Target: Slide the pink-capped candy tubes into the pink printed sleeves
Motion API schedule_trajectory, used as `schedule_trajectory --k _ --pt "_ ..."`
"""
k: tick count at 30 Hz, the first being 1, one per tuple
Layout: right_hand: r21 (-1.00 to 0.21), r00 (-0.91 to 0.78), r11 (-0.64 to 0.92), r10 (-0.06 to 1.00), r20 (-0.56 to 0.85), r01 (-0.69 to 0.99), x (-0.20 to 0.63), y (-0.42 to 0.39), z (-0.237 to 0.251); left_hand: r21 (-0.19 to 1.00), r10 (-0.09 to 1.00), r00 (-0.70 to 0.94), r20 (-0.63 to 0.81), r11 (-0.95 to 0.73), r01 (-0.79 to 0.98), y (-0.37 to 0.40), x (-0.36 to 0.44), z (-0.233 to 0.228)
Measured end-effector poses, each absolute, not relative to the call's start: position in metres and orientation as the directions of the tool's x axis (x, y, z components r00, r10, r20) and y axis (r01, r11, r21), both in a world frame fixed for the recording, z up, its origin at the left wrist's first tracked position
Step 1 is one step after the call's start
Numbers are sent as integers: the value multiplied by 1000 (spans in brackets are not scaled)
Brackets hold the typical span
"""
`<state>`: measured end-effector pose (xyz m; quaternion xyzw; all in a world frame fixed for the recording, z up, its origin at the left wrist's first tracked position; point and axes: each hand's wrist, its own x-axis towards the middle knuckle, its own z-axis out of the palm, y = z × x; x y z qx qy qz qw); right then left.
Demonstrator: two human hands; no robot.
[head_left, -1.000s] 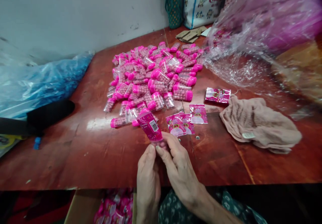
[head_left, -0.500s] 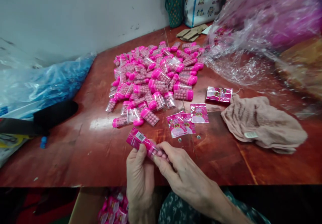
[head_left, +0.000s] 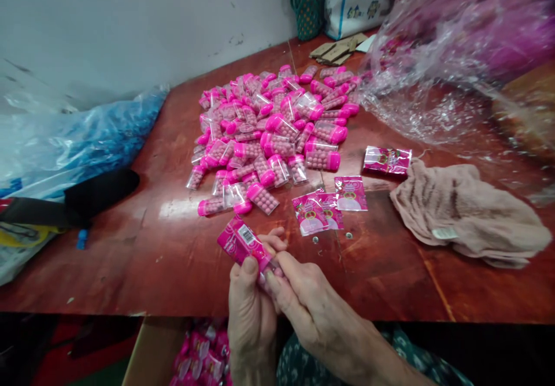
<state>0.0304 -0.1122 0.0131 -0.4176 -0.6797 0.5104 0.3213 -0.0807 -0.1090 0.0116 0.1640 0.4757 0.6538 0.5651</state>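
My left hand is closed on a pink printed plastic sleeve with a barcode, its thumb pressing on the front. A clear container of pink candy balls sits partly within the lower end of the sleeve. My right hand pinches that container from the right; its cap end is hidden. Beyond both hands lies a pile of similar pink-capped candy containers. A few flat pink sleeves rest right of the pile, near a bundled stack of sleeves.
A pinkish cloth lies at the right, below a crumpled clear plastic bag. Blue plastic-wrapped goods and a black object are at the left. Below the table edge stands a cardboard box holding wrapped pink packs.
The printed sleeve now covers more of the candy container. Fingers of my left hand now show behind it. The whole view has shifted slightly.
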Motion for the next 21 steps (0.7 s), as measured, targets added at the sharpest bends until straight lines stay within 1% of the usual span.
schedule_trajectory --k 3,8,11,14,16,18,21 --pt "-974 -436 55 899 -46 218 28 -111 17 826 920 -279 -277 80 -558 -111 -81 12" --pt "-970 -427 40 902 -68 238 23 -110 22 862 927 -293 -234 59 -503 -110 -83 13" --pt "-966 -410 29 908 -81 255 20 -111 22 853 925 -280 -256 79 -516 -111 -82 11" --pt "-969 -326 9 943 -74 246 17 -109 19 827 918 -255 -304 121 -550 -114 -80 10" --pt "-974 -325 10 943 -66 226 15 -104 16 830 913 -262 -314 129 -543 -114 -80 10" --pt "-970 -326 66 945 -14 235 16 -97 14 849 895 -309 -321 127 -513 -113 -81 12" --pt "-913 -205 248 961 188 325 22 -89 10 869 840 -397 -371 163 -467 -110 -83 15"
